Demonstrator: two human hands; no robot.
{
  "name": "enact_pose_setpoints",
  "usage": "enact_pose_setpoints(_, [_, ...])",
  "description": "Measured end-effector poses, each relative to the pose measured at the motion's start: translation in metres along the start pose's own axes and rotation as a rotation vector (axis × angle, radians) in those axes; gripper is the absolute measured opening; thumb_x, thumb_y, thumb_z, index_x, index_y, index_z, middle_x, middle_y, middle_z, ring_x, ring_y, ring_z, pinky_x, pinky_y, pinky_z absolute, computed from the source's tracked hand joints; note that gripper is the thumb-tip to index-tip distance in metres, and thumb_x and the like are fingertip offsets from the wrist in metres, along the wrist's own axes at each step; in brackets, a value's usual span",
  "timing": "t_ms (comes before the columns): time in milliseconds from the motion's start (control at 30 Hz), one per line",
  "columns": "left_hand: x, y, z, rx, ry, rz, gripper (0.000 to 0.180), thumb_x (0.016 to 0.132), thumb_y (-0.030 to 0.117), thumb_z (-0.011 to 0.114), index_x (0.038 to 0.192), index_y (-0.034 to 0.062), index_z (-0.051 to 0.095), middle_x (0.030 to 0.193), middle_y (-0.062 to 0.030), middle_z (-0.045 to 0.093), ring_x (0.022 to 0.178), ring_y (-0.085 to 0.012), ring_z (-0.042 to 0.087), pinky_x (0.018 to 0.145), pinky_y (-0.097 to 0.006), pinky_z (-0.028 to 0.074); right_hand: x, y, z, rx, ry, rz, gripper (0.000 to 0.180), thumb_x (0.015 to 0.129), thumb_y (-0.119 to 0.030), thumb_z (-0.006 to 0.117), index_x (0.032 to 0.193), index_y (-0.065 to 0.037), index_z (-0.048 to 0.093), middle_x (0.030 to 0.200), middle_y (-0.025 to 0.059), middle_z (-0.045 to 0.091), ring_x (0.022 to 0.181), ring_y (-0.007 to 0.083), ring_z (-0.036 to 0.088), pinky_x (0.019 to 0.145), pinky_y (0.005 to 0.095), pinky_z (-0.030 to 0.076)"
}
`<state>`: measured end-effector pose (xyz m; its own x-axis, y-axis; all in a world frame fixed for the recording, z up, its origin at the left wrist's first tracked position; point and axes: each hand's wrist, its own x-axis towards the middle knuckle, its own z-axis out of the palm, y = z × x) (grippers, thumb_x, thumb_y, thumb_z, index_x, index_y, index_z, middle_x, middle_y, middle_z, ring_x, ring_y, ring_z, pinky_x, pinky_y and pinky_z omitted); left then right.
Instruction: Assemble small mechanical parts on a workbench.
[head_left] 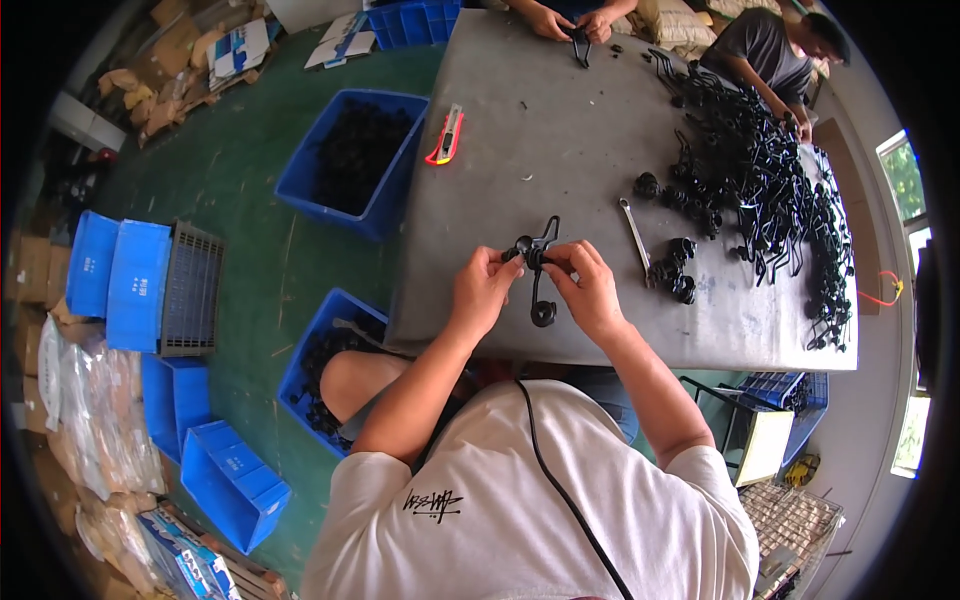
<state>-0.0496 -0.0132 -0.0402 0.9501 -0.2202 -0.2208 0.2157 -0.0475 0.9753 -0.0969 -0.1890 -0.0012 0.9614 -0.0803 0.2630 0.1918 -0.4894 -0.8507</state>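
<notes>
Over the near part of the grey table (480,190), both hands meet on one black part (548,232), a bent loop with round cup-like pieces. My left hand (482,290) pinches a round piece on its left side. Fingers of my right hand (590,288) close on its right side, near the middle. A thin black stem with a round end (543,313) hangs below, between the hands; whether it joins the held part is partly hidden by the fingers. To the right of my right hand lie a metal wrench (634,232) and a small cluster of round black pieces (683,270).
A large heap of black bent parts (760,170) covers the table's right side. A red-and-yellow utility knife (446,135) lies at the left edge. Blue bins (290,190) stand left of the table. Two co-workers work at the far side, one person's hands (570,22) holding a black part.
</notes>
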Motion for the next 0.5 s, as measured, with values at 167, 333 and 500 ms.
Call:
enact_pose_setpoints(167, [-0.0016, 0.0052, 0.0029, 0.049, -0.01, 0.002, 0.028, 0.095, 0.026, 0.072, 0.1, 0.0028, 0.058, 0.083, -0.0033, 0.073, 0.051, -0.0041, 0.051, 0.045, -0.021, 0.039, -0.0018, 0.0013, -0.0049, -0.13, 0.003, -0.064, 0.017, 0.09, -0.002, 0.07, 0.106, -0.003, 0.064, 0.1, 0.0134, 0.063, 0.084, 0.0321, 0.067, 0.072, 0.0386, 0.055])
enact_pose_setpoints(333, [-0.0004, 0.0032, 0.0011, 0.033, -0.003, -0.006, 0.027, 0.095, 0.025, 0.072, 0.099, 0.0024, 0.058, 0.083, -0.003, 0.073, 0.051, -0.0038, 0.051, 0.045, -0.021, 0.039, 0.0004, -0.0052, -0.0053, -0.244, -0.021, -0.21, 0.016, 0.091, -0.003, 0.068, 0.106, -0.004, 0.064, 0.101, 0.0156, 0.063, 0.086, 0.0377, 0.065, 0.073, 0.0414, 0.055])
enact_pose_setpoints(500, [-0.0037, 0.0051, 0.0037, 0.125, 0.005, 0.037, 0.026, 0.095, 0.025, 0.073, 0.098, 0.0024, 0.06, 0.083, -0.0034, 0.073, 0.051, -0.0036, 0.052, 0.046, -0.021, 0.04, -0.0008, 0.0039, -0.0052, -0.177, -0.078, 0.002, 0.017, 0.091, -0.004, 0.068, 0.107, -0.004, 0.062, 0.099, 0.0163, 0.064, 0.085, 0.0387, 0.065, 0.073, 0.0424, 0.054])
